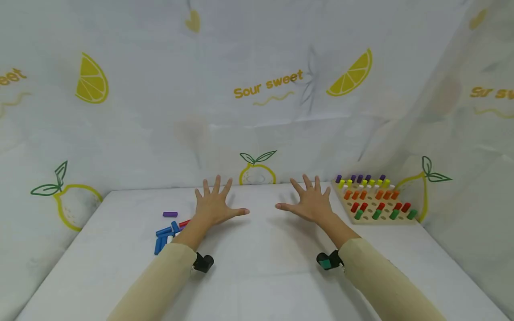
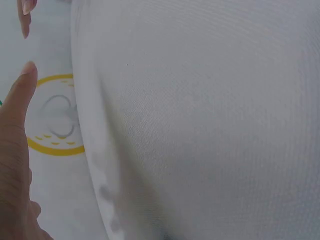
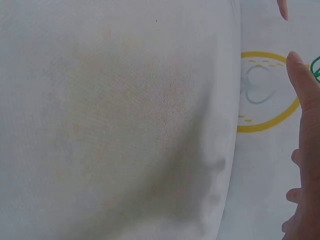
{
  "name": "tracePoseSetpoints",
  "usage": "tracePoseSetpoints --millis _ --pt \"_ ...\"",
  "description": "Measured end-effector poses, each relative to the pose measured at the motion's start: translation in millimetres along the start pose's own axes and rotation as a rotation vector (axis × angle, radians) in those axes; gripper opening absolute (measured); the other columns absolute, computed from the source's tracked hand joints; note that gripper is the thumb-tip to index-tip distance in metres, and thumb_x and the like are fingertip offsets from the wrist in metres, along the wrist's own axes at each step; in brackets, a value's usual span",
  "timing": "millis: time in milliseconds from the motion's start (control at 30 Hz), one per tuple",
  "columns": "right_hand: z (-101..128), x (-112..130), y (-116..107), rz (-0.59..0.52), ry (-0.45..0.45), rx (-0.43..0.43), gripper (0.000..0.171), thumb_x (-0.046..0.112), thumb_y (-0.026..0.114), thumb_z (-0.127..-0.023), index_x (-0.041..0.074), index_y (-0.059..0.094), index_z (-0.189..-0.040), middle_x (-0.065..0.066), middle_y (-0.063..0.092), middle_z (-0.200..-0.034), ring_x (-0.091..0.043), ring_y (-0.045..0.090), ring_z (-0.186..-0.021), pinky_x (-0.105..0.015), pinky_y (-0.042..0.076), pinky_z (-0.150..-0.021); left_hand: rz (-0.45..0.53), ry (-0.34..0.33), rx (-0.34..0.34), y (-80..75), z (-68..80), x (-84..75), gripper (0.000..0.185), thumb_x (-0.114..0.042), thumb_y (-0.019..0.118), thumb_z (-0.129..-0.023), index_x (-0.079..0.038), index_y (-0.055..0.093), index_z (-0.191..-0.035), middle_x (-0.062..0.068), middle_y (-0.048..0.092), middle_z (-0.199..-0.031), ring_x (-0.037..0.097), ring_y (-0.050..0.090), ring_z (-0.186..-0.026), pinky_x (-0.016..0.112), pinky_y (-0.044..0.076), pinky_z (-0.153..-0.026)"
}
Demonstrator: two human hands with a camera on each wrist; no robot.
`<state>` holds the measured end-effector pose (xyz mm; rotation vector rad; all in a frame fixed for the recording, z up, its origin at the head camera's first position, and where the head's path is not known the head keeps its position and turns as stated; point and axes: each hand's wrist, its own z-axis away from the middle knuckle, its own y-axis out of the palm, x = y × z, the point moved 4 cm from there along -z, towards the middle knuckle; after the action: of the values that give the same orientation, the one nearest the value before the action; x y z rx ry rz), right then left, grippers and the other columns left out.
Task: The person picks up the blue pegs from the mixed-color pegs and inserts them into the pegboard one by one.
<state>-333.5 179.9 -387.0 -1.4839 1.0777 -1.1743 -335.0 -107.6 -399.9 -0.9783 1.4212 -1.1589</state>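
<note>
Both hands hover over the white table with fingers spread and nothing held. My left hand [image 1: 213, 207] is nearest a loose pile of pegs; blue pegs [image 1: 164, 232], a red peg [image 1: 184, 223], a white peg [image 1: 170, 239] and a purple peg [image 1: 170, 214] show, part of the pile hidden behind the forearm. To the left of a wooden pegboard [image 1: 343, 201] is my right hand [image 1: 311, 203]. Rows of purple, yellow, white, orange, red and green pegs stand in that board, with some bare holes among them. Each wrist view shows its own thumb and a fingertip of the other hand.
White cloth printed with lemons [image 1: 257, 174] and lettering hangs behind the table [image 1: 257, 249] and along its sides. A dark wrist camera [image 1: 203, 263] sits at the left cuff and another camera [image 1: 329, 260] at the right one.
</note>
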Motion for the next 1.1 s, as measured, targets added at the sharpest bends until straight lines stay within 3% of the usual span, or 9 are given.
tracePoseSetpoints --millis 233,467,600,833,1100 --pt "5.6 -13.6 -6.5 0.010 0.008 -0.026 0.105 0.084 0.055 -0.079 0.023 0.029 -0.161 -0.022 0.017 -0.168 -0.055 0.006 -0.154 -0.082 0.009 -0.114 -0.014 0.008 -0.003 0.6 -1.9 -8.6 0.119 -0.088 0.057 -0.073 -0.028 0.010 -0.164 0.014 -0.002 -0.172 0.054 -0.003 -0.154 0.077 0.004 -0.119" --pt "23.3 -43.8 -18.8 0.003 0.012 -0.116 0.105 0.081 0.058 -0.079 0.021 0.029 -0.161 -0.023 0.020 -0.167 -0.055 0.011 -0.153 -0.079 0.010 -0.116 0.025 0.059 -0.030 9.5 -9.2 -38.0 0.116 -0.089 0.054 -0.075 -0.027 0.010 -0.164 0.013 0.001 -0.172 0.050 0.000 -0.156 0.074 0.006 -0.121" --pt "34.7 -68.3 -26.2 -0.034 0.003 -0.198 0.106 0.076 0.064 -0.079 0.016 0.030 -0.160 -0.025 0.024 -0.165 -0.054 0.013 -0.152 -0.076 0.009 -0.119 0.055 0.111 -0.044 16.2 -14.7 -69.0 0.113 -0.088 0.053 -0.078 -0.029 0.010 -0.164 0.010 0.007 -0.172 0.045 0.003 -0.158 0.072 0.009 -0.122" --pt "55.7 -119.2 -43.7 -0.068 0.002 -0.403 0.103 0.066 0.073 -0.078 0.006 0.039 -0.154 -0.030 0.037 -0.156 -0.052 0.026 -0.148 -0.075 0.018 -0.118 0.158 0.229 -0.063 35.1 -23.4 -140.8 0.107 -0.083 0.053 -0.082 -0.023 0.017 -0.163 0.012 0.023 -0.169 0.041 0.018 -0.157 0.066 0.017 -0.124" --pt "77.7 -170.1 -45.8 -0.161 0.118 -0.477 0.101 0.062 0.072 -0.083 0.006 0.032 -0.157 -0.030 0.033 -0.157 -0.054 0.026 -0.147 -0.077 0.024 -0.112 0.204 0.318 -0.023 62.0 -19.6 -214.9 0.105 -0.081 0.054 -0.084 -0.021 0.020 -0.163 0.008 0.031 -0.167 0.035 0.026 -0.155 0.060 0.022 -0.125"
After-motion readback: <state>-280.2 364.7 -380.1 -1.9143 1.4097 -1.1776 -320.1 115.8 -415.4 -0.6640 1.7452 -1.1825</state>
